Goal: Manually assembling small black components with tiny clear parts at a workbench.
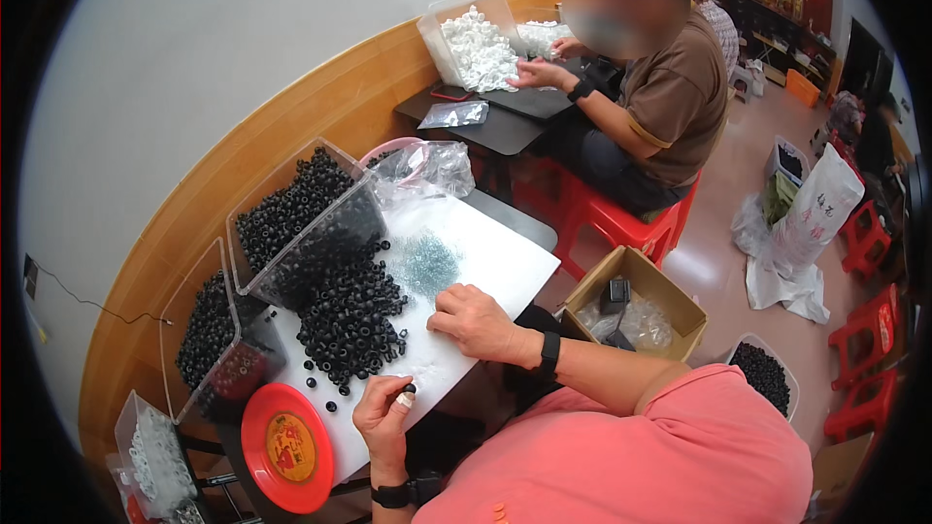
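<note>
**Bench note: small black parts, both hands on the white board**

Your left hand [383, 417] sits at 6 o'clock of the white board [505, 262], fingers curled in, thumb and forefinger pinched on one small black ring [410, 389]; a pale wrap shows on one fingertip. Your right hand [476, 322] lies knuckles up, fingers bent onto the board at about 4 o'clock of the black ring pile [351, 315]. Whether it has anything under the fingers, I cannot tell.

Outward: the pile spills from a tilted clear bin [291, 223] at 11 o'clock of your right hand. A patch of small silvery-blue pieces [427, 264] lies just at 12 o'clock of that hand. Loose rings are scattered between the pile and your left hand. A red round lid [286, 446] rests at 9 o'clock of the left hand, overhanging the board's corner. An open cardboard box [636, 306] stands at 3 o'clock, off the board.

Risks, as judged:
- The pinch is light; a ring could slip and roll off the near edge.
- A right-hand sweep could mix the silvery pieces into the black pile.
- The tilted bin may shed more rings if the board is jolted.
- A nudge of the left wrist could tip the lid off.
</note>
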Available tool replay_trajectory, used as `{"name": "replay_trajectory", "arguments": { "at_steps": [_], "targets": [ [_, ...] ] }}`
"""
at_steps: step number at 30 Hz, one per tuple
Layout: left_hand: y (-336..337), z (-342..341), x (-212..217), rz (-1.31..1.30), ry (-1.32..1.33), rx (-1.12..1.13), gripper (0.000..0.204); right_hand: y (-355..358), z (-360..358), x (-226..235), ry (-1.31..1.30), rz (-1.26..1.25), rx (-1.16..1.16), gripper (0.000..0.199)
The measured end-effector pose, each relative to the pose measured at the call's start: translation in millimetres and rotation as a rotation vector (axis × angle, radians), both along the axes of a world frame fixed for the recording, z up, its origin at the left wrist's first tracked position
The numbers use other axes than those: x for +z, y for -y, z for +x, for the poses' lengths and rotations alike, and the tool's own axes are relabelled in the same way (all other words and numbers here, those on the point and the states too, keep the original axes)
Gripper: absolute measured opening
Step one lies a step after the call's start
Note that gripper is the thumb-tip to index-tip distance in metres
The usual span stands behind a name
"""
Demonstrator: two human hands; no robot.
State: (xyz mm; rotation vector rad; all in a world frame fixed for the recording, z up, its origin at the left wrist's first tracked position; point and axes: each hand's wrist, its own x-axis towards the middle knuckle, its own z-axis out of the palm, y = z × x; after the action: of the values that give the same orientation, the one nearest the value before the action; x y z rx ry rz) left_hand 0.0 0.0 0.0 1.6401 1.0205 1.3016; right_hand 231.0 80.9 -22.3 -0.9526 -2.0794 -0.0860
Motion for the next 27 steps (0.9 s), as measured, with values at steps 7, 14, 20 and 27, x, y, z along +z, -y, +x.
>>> {"name": "replay_trajectory", "arguments": {
  "at_steps": [7, 14, 20, 27],
  "targets": [
    [3.6, -1.0, 1.4, -0.035, 0.008, 0.014, 0.018, 5.8, -2.3, 2.1, -0.012, 0.004, 0.0, 0.017],
    [0.7, -0.4, 1.2, -0.014, 0.002, 0.019, 0.018, 0.9, -0.5, 1.5, 0.033, 0.026, 0.021, 0.015],
    [1.2, -0.2, 3.4, -0.013, -0.01, 0.018, 0.018, 1.6, -1.9, 3.1, 0.034, 0.054, 0.0, 0.012],
    [1.5, 0.1, 1.1, -0.014, -0.01, 0.033, 0.018, 2.4, -2.1, 5.2, 0.028, 0.042, 0.006, 0.009]
  ]
}}
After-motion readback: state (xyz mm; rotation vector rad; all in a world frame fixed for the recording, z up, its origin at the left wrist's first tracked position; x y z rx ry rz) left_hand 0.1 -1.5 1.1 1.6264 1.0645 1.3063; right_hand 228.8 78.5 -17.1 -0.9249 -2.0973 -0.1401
